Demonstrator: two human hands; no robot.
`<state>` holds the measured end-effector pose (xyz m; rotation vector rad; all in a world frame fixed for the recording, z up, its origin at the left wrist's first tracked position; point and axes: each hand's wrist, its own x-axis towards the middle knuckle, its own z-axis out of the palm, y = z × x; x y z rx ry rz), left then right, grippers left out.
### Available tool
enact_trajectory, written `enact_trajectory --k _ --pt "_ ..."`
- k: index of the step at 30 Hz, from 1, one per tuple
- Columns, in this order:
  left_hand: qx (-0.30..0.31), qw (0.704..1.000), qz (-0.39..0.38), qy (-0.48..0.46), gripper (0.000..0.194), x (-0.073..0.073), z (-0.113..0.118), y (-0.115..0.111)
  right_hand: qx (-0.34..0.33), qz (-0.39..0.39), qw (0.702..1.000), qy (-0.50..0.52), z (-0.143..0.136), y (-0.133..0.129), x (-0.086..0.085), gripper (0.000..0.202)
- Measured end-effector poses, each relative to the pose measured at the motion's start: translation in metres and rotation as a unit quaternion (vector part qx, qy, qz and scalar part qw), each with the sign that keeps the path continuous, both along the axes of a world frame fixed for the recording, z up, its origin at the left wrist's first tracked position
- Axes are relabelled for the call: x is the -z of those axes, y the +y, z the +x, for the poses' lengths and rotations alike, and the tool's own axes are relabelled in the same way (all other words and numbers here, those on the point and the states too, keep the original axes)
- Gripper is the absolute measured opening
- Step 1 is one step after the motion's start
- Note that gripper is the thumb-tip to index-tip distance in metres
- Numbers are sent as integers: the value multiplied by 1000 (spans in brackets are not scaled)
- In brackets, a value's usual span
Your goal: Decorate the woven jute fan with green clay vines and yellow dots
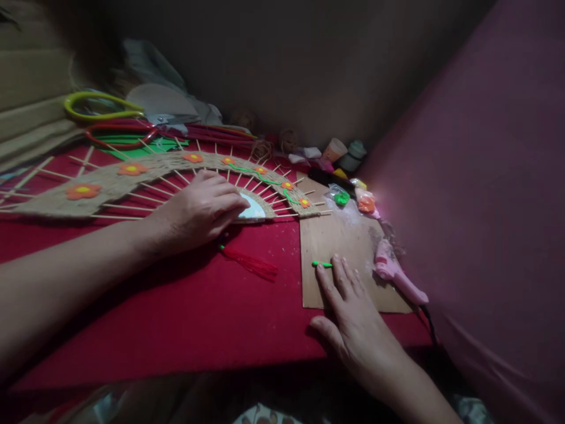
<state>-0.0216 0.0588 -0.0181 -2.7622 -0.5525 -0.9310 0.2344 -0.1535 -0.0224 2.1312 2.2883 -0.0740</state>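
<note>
A hand fan (161, 163) of thin sticks with a woven twine band lies across the table. Orange clay flowers with yellow centres (133, 169) dot the band, and a thin green clay vine winds between those on the right. My left hand (205, 206) rests over the fan's lower middle with curled fingers, beside its light blue base (253, 208); whatever they hold is hidden. On the brown board (315, 291) lies a small green clay roll (326, 265). My right hand (351, 312) is open, its outstretched index fingertip touching the roll.
A red tassel (251, 263) lies before the fan. A pink glue gun (397, 274) sits at the board's right edge. Green clay (341, 198) and orange clay (366, 203) in plastic lie behind. Large scissors (119, 121) are at the back left. A pink cloth (485, 206) hangs right.
</note>
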Motion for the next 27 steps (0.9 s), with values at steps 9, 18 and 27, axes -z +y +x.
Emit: enact_trajectory --k 9,18,27 --pt "-11 1000 -19 7 24 0 -1 -1 25 16 999 38 -4 -2 -12 72" --pt "-9 1000 -14 20 23 0 -1 -2 -44 52 998 -13 -24 23 -1 88" --pt "16 999 -20 25 22 3 0 -1 -35 -2 999 -21 -20 28 -4 89"
